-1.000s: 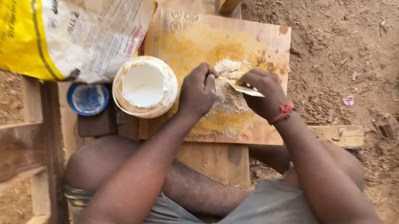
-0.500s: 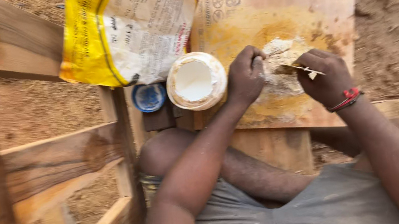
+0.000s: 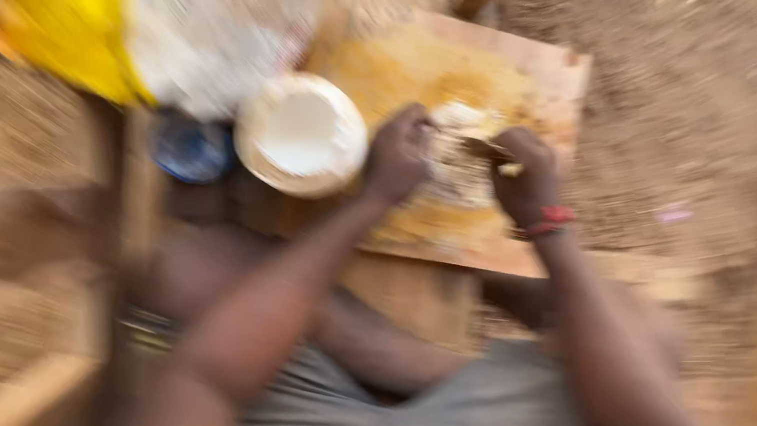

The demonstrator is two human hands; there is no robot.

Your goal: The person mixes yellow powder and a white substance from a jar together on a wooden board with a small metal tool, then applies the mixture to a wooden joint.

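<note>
**Two hands on a pale lump at a stained board**

Two bare hands meet near the middle of a heavily blurred frame, over a sandy dirt floor (image 3: 700, 71) that fills the right side. Largest after it is the yellow and white sack (image 3: 168, 33) at the upper left. Below and right of the sack lies the wooden board (image 3: 560, 78), stained yellow, tilted across the upper centre. On the board sits a pale lump of material (image 3: 457, 165), between the hands. Left of the board stands a round white tub (image 3: 300, 134), with a small blue lid (image 3: 192, 151) just beside it on the left.

The left hand (image 3: 400, 154) has its grip curled down onto the lump's left edge. The right hand (image 3: 524, 175), a red band at its wrist, has its grip closed on a thin blade-like tool (image 3: 504, 163) whose tip rests against the lump; blur hides the tool's exact shape.
</note>
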